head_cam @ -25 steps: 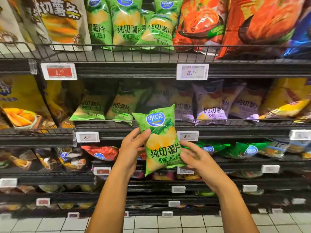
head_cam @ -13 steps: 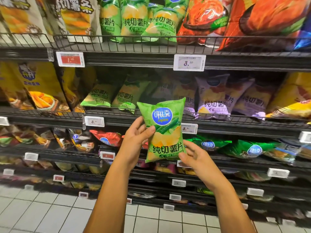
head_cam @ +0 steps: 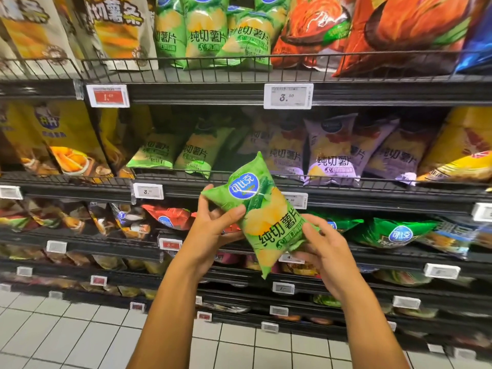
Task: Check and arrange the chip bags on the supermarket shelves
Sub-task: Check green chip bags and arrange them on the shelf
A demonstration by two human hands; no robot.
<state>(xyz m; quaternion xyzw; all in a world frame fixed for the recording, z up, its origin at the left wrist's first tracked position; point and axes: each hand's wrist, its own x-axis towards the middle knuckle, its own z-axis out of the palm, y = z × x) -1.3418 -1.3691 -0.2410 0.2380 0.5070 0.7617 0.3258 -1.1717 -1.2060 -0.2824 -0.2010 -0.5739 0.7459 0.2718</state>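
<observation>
I hold a green chip bag (head_cam: 262, 209) with a blue round logo in front of the shelves, tilted with its top toward the upper left. My left hand (head_cam: 215, 225) grips its upper left part, thumb across the front. My right hand (head_cam: 319, 246) grips its lower right edge. Two matching green bags (head_cam: 175, 153) lean on the second shelf, with a dark gap to their right. More green bags (head_cam: 213, 30) stand on the top shelf.
Purple bags (head_cam: 332, 153) fill the second shelf right of the gap, yellow bags (head_cam: 64, 139) lie left. Orange bags (head_cam: 399, 30) stand top right. Wire rails (head_cam: 239, 67) front each shelf, with price tags (head_cam: 287, 96). Lower shelves hold mixed bags; white floor tiles (head_cam: 80, 339) lie below.
The green bag has tilted from nearly upright to leaning left, and both hands have shifted right and lower in view. The view has moved closer to the shelves.
</observation>
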